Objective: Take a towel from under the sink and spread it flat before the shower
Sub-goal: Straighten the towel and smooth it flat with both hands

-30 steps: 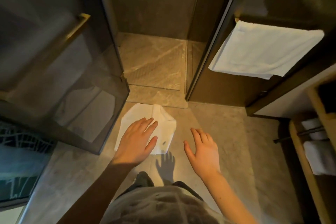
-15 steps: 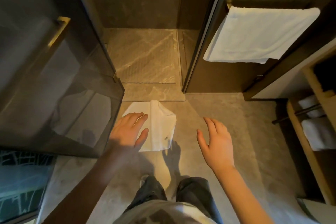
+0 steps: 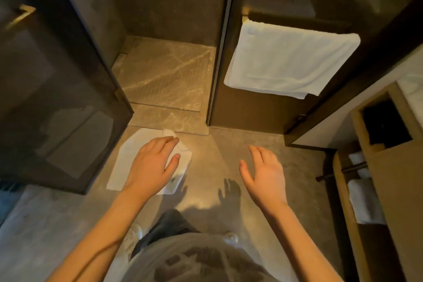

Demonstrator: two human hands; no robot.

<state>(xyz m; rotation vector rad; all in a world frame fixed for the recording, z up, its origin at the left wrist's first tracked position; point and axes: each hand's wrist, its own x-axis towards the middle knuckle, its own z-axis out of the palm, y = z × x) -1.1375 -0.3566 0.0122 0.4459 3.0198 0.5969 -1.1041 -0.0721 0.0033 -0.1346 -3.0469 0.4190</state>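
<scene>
A white towel (image 3: 128,162) lies on the grey floor just before the shower threshold (image 3: 169,119), with its far right corner folded over. My left hand (image 3: 153,165) hovers over the towel's right half, palm down, fingers loosely together, holding nothing. My right hand (image 3: 263,171) hangs over bare floor to the right of the towel, palm down with fingers apart, and it is empty. The hands' shadows fall on the floor below them.
The dark glass shower door (image 3: 64,103) stands open at the left, its edge close to the towel. A second white towel (image 3: 290,62) hangs on a rail at the right. Wooden shelves (image 3: 389,190) with rolled towels (image 3: 364,199) sit far right. My legs and shoes are below.
The view has risen and pulled back from the floor. Both hands have lifted slightly and spread apart, the right drifting further right. The towel lies where it was.
</scene>
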